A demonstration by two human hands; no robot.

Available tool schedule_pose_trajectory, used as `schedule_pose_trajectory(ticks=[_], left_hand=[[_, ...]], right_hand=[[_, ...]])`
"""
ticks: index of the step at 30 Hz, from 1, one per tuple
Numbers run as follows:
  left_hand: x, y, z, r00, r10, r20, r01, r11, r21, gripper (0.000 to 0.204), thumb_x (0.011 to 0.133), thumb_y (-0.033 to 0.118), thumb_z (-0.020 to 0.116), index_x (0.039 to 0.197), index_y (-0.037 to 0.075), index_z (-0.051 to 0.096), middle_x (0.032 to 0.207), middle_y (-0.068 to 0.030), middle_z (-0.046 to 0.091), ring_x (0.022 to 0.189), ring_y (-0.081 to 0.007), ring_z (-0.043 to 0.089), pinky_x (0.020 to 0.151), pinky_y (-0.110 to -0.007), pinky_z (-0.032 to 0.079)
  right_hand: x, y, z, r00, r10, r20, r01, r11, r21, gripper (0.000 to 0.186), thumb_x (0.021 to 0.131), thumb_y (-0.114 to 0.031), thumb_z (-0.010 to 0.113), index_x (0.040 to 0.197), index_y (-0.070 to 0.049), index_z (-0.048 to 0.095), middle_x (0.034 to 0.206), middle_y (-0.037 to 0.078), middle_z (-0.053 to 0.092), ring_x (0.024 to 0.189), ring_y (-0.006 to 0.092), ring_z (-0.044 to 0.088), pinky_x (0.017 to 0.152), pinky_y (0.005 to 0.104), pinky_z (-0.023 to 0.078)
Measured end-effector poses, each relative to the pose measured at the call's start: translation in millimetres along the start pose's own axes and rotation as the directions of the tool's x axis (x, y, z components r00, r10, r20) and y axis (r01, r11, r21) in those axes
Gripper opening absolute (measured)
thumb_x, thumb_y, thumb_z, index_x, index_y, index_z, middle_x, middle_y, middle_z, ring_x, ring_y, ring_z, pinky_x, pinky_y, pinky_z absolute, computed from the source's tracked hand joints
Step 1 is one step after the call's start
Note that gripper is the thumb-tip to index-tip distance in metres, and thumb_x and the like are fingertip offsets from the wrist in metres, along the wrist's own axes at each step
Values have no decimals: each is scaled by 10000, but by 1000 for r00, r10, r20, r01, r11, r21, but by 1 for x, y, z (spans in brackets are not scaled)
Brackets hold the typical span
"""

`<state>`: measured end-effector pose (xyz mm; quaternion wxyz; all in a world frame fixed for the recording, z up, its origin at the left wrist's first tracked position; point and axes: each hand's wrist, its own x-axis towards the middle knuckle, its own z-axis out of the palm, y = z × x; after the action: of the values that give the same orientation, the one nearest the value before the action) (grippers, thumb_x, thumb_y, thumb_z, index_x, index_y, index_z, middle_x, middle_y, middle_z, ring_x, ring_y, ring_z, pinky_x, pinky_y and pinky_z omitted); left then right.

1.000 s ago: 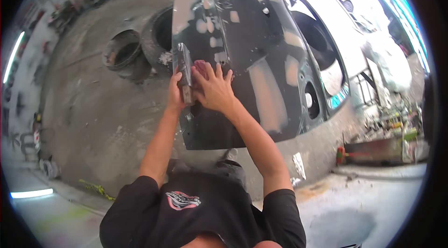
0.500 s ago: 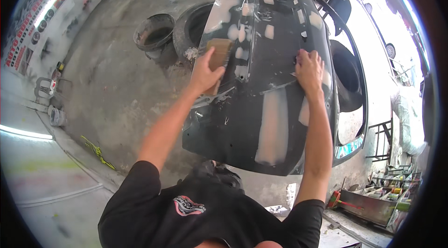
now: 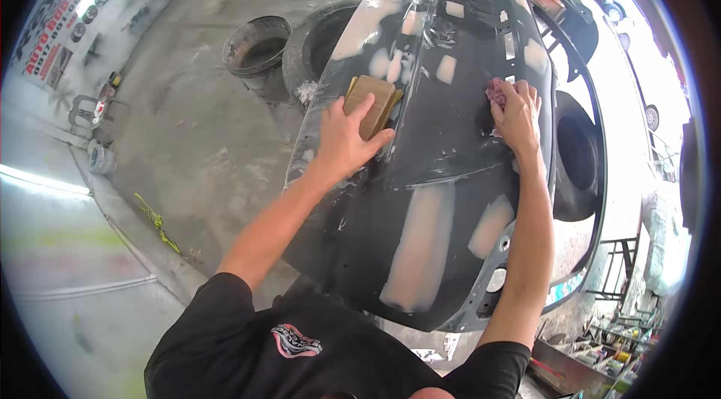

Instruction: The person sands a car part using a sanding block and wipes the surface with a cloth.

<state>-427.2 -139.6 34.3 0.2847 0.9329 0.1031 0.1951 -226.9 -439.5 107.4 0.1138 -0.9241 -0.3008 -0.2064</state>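
Note:
A black car body panel (image 3: 466,136) lies in front of me, marked with pale filler patches and wet streaks. My left hand (image 3: 345,140) grips a brown sanding block (image 3: 371,98) with yellowish sandpaper edges showing, on the panel's left part, beside a long raised crease. The thumb and fingers lie along the block's sides and top. On the panel's right part, my right hand (image 3: 518,117) is closed on a crumpled pinkish rag (image 3: 498,92), much of it hidden under the fingers. A long filler patch (image 3: 422,245) runs across the panel's near part.
Beyond the panel's left edge, a dirty bucket (image 3: 257,46) and a tire (image 3: 312,46) stand on the concrete floor. Another tire (image 3: 578,155) and a dark door frame (image 3: 603,173) are at the right. A tray of tools and containers (image 3: 593,365) sits at the lower right.
The panel's near end has shifted toward me and its right edge, with holes, now shows. My left hand and the block have turned and moved slightly right. The rag in my right hand is now visible.

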Motion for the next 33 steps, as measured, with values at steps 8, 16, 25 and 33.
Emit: schedule_pose_trajectory(ticks=[8, 16, 25, 33], left_hand=[[60, -22, 29, 993, 1, -116, 5, 999, 50, 635, 884, 431, 811, 1427, 125, 688, 1405, -369, 528, 1317, -526, 510, 1120, -573, 423], [157, -15, 35, 976, -202, -80, 214, 955, 204, 597, 912, 526, 757, 1434, 240, 703, 1443, -319, 520, 1323, -499, 505, 1130, -552, 415], [126, -11, 33, 985, 49, -167, -12, 976, 216, 501, 934, 435, 753, 1368, 185, 744, 1308, -357, 584, 1254, -498, 537, 1068, -552, 439], [78, -5, 36, 994, 74, -85, -57, 981, 187, 522, 918, 409, 785, 1381, 174, 734, 1354, -343, 561, 1293, -485, 523, 1102, -549, 431]], right_hand=[[-4, -13, -4, 1000, 16, 3, -16, 1000, 7, 287, 898, -120, 720, 1180, -98, 673, 1205, 155, 597, 1215, 379, 566, 1109, 727, 396], [-3, -10, -8, 999, 2, 54, -4, 999, 37, 266, 880, -100, 745, 1135, -87, 672, 1211, 159, 600, 1246, 362, 569, 1103, 754, 388], [-3, -17, -7, 999, -39, 22, 39, 999, -18, 257, 872, -79, 752, 1120, -69, 684, 1287, 189, 615, 1263, 357, 578, 1086, 768, 404], [-10, -6, 1, 1000, -7, -22, 6, 998, -64, 225, 878, -57, 735, 1097, -68, 685, 1281, 188, 627, 1285, 350, 578, 1103, 760, 409]])
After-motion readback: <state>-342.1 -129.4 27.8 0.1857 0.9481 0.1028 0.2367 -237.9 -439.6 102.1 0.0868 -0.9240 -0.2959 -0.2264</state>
